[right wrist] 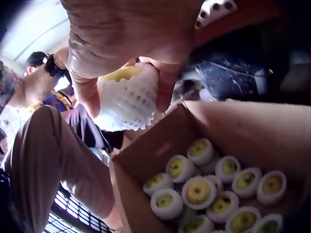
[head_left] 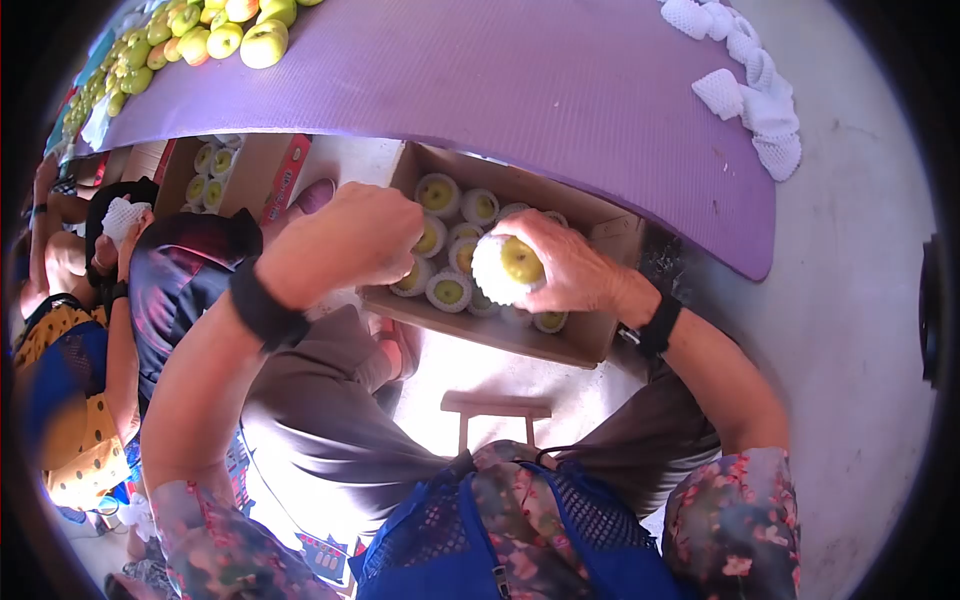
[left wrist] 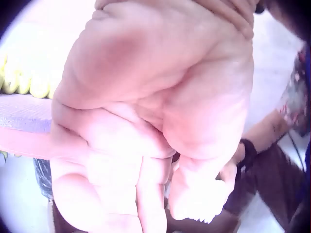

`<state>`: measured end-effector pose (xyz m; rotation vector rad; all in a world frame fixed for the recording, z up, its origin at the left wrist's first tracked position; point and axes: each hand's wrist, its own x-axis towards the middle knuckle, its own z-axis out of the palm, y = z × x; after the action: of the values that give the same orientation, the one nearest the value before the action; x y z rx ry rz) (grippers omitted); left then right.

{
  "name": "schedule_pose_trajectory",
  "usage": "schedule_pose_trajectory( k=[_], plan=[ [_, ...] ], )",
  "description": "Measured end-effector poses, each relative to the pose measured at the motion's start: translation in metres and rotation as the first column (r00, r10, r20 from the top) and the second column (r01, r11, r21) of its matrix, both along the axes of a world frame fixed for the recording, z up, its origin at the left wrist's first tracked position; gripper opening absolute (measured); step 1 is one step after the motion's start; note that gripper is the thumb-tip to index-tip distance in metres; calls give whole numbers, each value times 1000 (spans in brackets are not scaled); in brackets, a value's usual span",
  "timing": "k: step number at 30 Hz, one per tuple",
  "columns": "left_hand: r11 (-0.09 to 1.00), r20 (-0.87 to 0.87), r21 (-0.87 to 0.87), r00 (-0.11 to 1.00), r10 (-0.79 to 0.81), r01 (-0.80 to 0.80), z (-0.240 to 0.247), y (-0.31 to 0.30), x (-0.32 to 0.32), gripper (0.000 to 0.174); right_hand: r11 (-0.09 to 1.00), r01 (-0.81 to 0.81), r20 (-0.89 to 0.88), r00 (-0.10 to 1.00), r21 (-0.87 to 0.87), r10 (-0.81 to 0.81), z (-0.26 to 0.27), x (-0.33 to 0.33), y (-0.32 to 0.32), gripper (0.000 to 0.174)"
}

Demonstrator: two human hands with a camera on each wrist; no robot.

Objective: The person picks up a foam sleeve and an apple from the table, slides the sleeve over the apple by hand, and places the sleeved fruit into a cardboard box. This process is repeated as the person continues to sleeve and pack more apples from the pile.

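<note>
My right hand (head_left: 565,265) grips a yellow-green apple (head_left: 520,259) wrapped in a white foam net (right wrist: 127,99), above an open cardboard box (head_left: 560,345). In the right wrist view, the thumb and fingers clasp the wrapped apple from both sides. My left hand (head_left: 355,240) hovers at the box's left side, its fingers loosely bent and nothing seen in them. Its palm fills much of the left wrist view, where the fingertips run toward the lower edge. Several apples in foam nets (right wrist: 199,192) sit in the box, stems mostly up.
A purple mat (head_left: 480,80) covers the table beyond the box, with a heap of bare apples (head_left: 225,38) at far left. White foam nets (head_left: 770,110) lie at its right edge. Another box of wrapped apples (head_left: 208,175) and a seated person (head_left: 75,370) are to the left.
</note>
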<state>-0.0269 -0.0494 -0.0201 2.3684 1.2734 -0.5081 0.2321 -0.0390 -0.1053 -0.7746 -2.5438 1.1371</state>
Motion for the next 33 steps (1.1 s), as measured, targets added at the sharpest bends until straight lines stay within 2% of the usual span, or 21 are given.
schedule_pose_trajectory(
  k=[1,5,7,8,9,11,12,14,17,20,22,24,26,29,32,33],
  plan=[
    [1000,-38,7,999,-28,29,-17,5,3,16,998,12,73,997,-66,-8,-13,4,4,72],
    [988,89,-125,993,-83,93,-97,11,33,13,985,134,270,958,-105,-102,-70,14,31,71],
    [930,154,218,930,-333,296,-158,-4,43,11,957,250,305,932,-147,-196,-81,10,43,72],
    [942,91,167,946,-310,292,-166,-10,60,9,920,327,279,924,-214,-263,-93,9,47,69],
    [952,28,114,957,-290,285,-174,-15,81,8,912,358,269,915,-199,-300,-101,8,49,71],
    [946,68,-6,944,-322,323,-205,-18,105,11,894,416,254,894,-166,-369,-116,7,53,74],
    [947,68,29,945,-320,318,-219,-19,112,13,889,429,188,897,-161,-399,-130,10,53,78],
    [947,70,92,946,-315,308,-242,-22,123,18,880,459,282,866,-125,-412,-137,10,54,77],
    [930,-41,174,946,-322,324,-265,-16,128,22,869,467,343,853,-164,-394,-150,7,57,78],
    [952,-75,113,958,-276,284,-295,-11,127,28,872,460,365,850,-167,-379,-140,-8,59,80],
    [955,-80,74,957,-280,286,-295,-7,124,35,876,464,447,816,-131,-365,-138,-18,61,79],
    [956,-88,73,957,-277,283,-297,-9,122,42,913,401,480,817,-77,-318,-148,-24,64,76],
    [953,-100,114,958,-269,280,-299,-14,119,50,934,357,466,831,-30,-303,-172,-26,66,73],
    [949,-63,160,962,-266,273,-311,-20,108,49,944,328,372,871,50,-322,-243,-27,67,70],
    [952,92,270,981,-172,141,-323,-25,95,43,941,294,303,893,166,-333,-270,-27,66,68],
    [952,79,266,981,-179,152,-323,-25,92,40,939,281,289,898,199,-331,-267,-28,67,68]
  ],
)
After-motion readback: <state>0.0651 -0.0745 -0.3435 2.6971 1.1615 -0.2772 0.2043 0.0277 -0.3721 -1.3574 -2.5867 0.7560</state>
